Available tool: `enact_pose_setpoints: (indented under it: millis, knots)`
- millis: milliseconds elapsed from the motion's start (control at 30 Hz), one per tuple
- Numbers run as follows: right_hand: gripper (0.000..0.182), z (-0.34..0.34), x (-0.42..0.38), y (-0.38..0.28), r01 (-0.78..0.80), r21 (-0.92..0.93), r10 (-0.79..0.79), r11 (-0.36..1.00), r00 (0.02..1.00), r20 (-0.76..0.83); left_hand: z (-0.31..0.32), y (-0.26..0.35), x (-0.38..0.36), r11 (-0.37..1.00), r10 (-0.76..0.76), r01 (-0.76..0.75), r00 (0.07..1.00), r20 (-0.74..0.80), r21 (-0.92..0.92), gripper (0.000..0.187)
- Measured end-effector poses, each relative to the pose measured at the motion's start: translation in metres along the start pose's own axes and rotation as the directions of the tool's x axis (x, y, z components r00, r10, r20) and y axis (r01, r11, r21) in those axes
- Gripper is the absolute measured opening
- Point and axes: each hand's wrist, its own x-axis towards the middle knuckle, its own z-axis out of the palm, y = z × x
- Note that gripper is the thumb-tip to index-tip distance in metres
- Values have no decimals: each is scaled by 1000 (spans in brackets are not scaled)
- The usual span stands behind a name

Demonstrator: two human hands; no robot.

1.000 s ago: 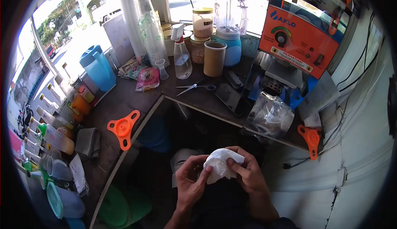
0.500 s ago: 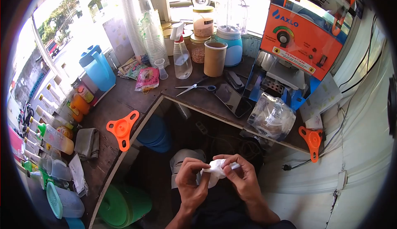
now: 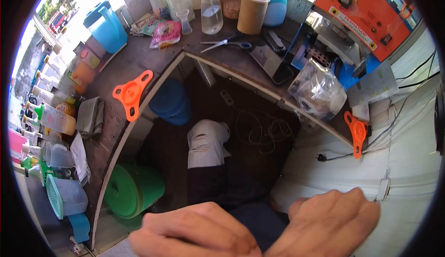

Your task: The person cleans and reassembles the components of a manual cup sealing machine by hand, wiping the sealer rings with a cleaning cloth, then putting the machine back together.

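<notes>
My left hand is at the bottom centre, close to the camera, its fingers curled inward with the fingertips out of sight. My right hand is beside it to the right, back of the hand up, fingers bent down and hidden. The two hands nearly meet at the bottom edge. No white tissue shows in either one. Beyond them are a white, ripped knee covering and dark clothing on my lap.
The angled brown counter holds orange three-armed pieces, scissors, a phone, a spray bottle, a blue pitcher and an orange machine. Below stand a green bin and a blue bin.
Both hands have come down and nearer the camera, and the white tissue no longer shows. The view has tilted downward, showing more of the floor and my lap.
</notes>
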Motion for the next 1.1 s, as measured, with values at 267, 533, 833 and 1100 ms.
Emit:
enact_pose_setpoints:
  millis: [267,533,833,1100]
  knots:
    - [25,29,17,-26,-106,28,109,994,984,-144,50,25,-5,973,108,-214,764,-636,-91,21]
    - [20,65,41,-38,-213,143,233,966,963,-138,43,29,-10,907,422,-267,564,-710,327,21]
    - [14,96,48,-67,-346,196,373,918,920,-122,35,30,-14,691,721,-214,284,-632,691,22]
    - [9,119,46,-81,-463,188,495,866,845,-203,34,27,-16,513,858,-88,80,-507,854,23]
